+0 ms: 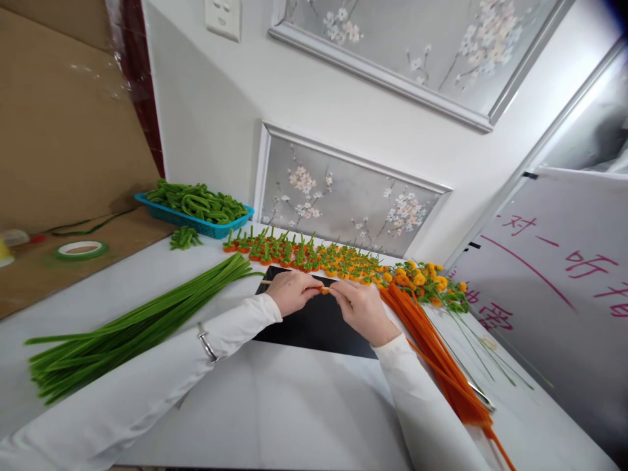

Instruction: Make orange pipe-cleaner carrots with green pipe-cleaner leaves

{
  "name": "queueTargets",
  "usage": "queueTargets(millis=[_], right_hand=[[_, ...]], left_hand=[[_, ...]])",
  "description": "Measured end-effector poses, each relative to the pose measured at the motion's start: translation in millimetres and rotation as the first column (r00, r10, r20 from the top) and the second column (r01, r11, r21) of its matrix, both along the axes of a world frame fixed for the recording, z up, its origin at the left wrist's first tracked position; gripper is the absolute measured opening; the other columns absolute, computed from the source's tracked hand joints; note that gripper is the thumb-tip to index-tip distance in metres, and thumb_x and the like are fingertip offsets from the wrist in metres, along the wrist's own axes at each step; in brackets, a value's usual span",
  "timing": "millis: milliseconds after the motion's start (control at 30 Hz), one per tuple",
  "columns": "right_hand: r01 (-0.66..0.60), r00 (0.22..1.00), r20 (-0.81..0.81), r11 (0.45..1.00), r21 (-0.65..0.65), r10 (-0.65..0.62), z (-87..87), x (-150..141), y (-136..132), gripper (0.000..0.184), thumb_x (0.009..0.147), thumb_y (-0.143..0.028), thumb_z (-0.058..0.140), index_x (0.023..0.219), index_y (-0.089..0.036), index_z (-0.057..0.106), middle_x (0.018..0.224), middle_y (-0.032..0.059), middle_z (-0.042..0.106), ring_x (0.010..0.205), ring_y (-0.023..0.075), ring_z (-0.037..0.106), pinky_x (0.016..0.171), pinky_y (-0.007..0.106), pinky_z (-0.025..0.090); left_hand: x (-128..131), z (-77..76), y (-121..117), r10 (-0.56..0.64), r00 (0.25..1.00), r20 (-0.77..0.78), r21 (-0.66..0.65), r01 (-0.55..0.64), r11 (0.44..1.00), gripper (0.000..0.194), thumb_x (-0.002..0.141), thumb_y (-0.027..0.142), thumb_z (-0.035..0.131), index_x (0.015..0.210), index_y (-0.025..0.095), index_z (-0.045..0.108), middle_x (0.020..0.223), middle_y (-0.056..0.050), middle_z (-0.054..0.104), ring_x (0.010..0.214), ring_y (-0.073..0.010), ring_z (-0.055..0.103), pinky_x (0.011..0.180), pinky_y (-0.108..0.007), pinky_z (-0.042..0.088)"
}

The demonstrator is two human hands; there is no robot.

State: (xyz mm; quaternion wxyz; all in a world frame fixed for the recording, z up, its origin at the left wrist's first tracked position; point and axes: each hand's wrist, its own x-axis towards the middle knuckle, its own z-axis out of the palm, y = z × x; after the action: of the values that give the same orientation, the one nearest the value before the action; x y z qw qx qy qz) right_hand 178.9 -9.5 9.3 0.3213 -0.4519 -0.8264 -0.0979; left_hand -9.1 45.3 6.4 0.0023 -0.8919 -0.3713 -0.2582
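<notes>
Above a black mat [309,330], my left hand [293,292] and my right hand [362,310] meet with pinched fingers. Between their fingertips is a short piece of orange chenille stem [325,290], mostly covered by the fingers. A thin pale stick [266,282] pokes out on the left side of my left hand. To the right of my right hand lies a bundle of orange chenille stems [434,353]. A bundle of green chenille stems [147,320] lies on the left. Behind the hands stand rows of small orange flowers with green stalks [287,252].
A blue basket [210,229] of green chenille pieces stands at the back left, near a roll of green tape [82,250] on cardboard. Finished-looking orange blooms [419,280] pile up at the back right. Scissors or tweezers [481,396] lie partly under the orange bundle. A wall borders the table's back.
</notes>
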Motion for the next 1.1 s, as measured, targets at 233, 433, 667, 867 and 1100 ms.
queueTargets(millis=[233,433,667,867,1100], right_hand=[[-0.129,0.889,-0.454,0.984,-0.124,0.059,-1.5,3.9,11.7,0.022,0.086,-0.033,0.050,0.079,-0.019,0.064,0.072,0.0022,0.064,0.065,0.0144,0.057,0.062,0.024,0.042],[-0.197,0.829,-0.558,0.913,-0.358,-0.039,-11.9,11.9,25.5,0.038,0.082,-0.045,0.051,0.055,-0.018,0.051,0.048,-0.0038,0.044,0.044,0.0091,0.038,0.044,0.022,0.030],[-0.331,0.839,-0.544,0.781,-0.529,-0.013,-20.7,14.3,25.1,0.044,0.084,-0.050,0.045,0.058,-0.016,0.053,0.042,-0.0060,0.036,0.038,0.0069,0.031,0.037,0.020,0.023],[-0.351,0.843,-0.535,0.813,-0.464,0.058,-19.0,10.1,22.9,0.036,0.086,-0.045,0.043,0.070,-0.017,0.058,0.054,-0.0032,0.048,0.044,0.0077,0.041,0.044,0.020,0.032],[-0.222,0.894,-0.444,0.924,-0.312,0.064,-17.9,2.3,17.6,0.026,0.088,-0.033,0.046,0.070,-0.019,0.060,0.062,0.0003,0.056,0.055,0.0120,0.050,0.055,0.023,0.037]], left_hand=[[3.9,2.8,-8.7,-0.130,0.991,0.008,-0.008,0.130,0.991,0.020,0.083,0.026,0.053,0.092,0.026,0.070,0.081,0.001,0.071,0.075,-0.0166,0.062,0.065,-0.023,0.037],[7.8,4.9,-14.9,-0.216,0.974,0.070,-0.038,0.219,0.975,0.016,0.081,0.024,0.054,0.079,0.022,0.070,0.073,0.000,0.068,0.069,-0.0150,0.061,0.064,-0.022,0.037],[10.1,3.5,-15.5,-0.148,0.915,0.376,-0.224,0.245,0.943,0.026,0.076,0.022,0.057,0.101,0.021,0.059,0.066,0.004,0.067,0.061,-0.0132,0.060,0.060,-0.021,0.042],[10.8,3.1,-6.6,-0.109,0.799,0.591,-0.318,0.355,0.879,0.024,0.078,0.023,0.054,0.096,0.012,0.067,0.072,-0.003,0.069,0.067,-0.0137,0.064,0.068,-0.023,0.049],[8.2,8.5,-2.1,-0.052,0.789,0.612,-0.328,0.313,0.891,0.027,0.077,0.024,0.055,0.096,0.010,0.069,0.067,-0.003,0.070,0.065,-0.0144,0.065,0.069,-0.024,0.051]])
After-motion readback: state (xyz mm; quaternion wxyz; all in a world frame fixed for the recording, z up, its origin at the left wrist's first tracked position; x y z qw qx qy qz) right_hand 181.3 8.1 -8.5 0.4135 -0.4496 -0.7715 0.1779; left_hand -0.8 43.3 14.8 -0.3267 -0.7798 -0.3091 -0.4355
